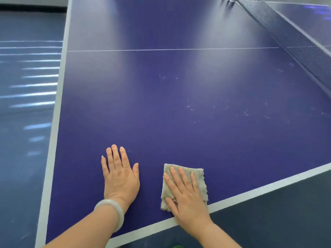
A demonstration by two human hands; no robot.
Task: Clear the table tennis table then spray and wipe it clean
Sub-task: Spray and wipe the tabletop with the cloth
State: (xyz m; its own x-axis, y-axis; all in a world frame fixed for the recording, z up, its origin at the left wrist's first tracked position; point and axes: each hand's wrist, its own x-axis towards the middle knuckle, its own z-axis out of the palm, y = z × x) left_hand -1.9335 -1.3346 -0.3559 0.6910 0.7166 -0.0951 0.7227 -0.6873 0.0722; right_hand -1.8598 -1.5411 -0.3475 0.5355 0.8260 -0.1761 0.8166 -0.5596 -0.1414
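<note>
Cloth (186,178) lying lower centre on table (161,104), touching white edge line; right hand (186,196) pressing it flat-fingered. Left hand (120,176) resting flat, fingers straight. Net (295,42) running off upper right, cut off.

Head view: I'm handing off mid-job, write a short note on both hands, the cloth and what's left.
Left hand: open, flat on the blue table tennis table, holding nothing.
Right hand: open, straight fingers pressing the folded grey fluffy cloth near the white near edge line.
Done: no bats, balls or other items on the visible half up to the dark net.
Left: pale droplets or specks remain mid-table; wipe there. No spray bottle in view.
</note>
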